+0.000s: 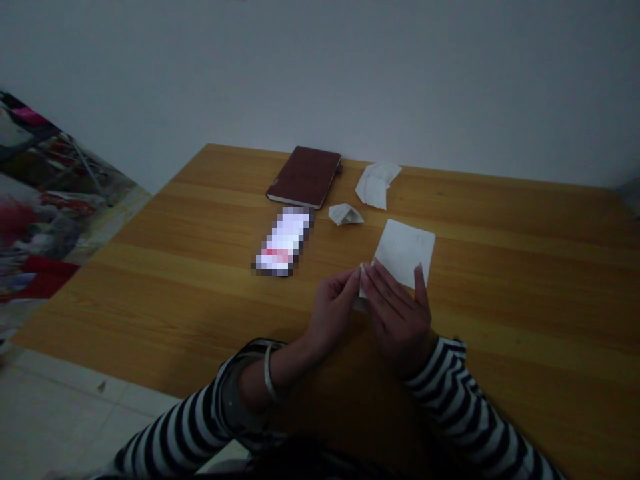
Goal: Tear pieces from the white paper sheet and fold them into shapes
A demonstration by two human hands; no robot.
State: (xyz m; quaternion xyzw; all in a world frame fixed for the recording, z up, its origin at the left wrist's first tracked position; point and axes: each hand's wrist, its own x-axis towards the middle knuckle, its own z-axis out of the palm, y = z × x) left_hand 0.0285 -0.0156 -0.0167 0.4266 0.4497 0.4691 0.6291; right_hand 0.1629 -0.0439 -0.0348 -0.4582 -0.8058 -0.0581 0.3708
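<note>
Both my hands are together near the middle of the table, on a small piece of white paper [363, 288] that looks folded. My left hand [330, 307] pinches its left side between thumb and fingers. My right hand [403, 320] presses the other side with fingers held close together, its little finger sticking up apart. Much of the paper is hidden by my fingers. Just beyond my right hand lies a flat square white sheet [406, 250], perhaps a stack. Farther off sit a small bundle of folded paper pieces [345, 214] and a larger fanned bundle [376, 184].
A phone with a lit, blurred screen [284, 240] lies left of my hands. Behind it is a dark red notebook [306, 175]. The wooden table [515, 280] meets a pale wall [350, 73]. Cluttered items fill the floor at far left.
</note>
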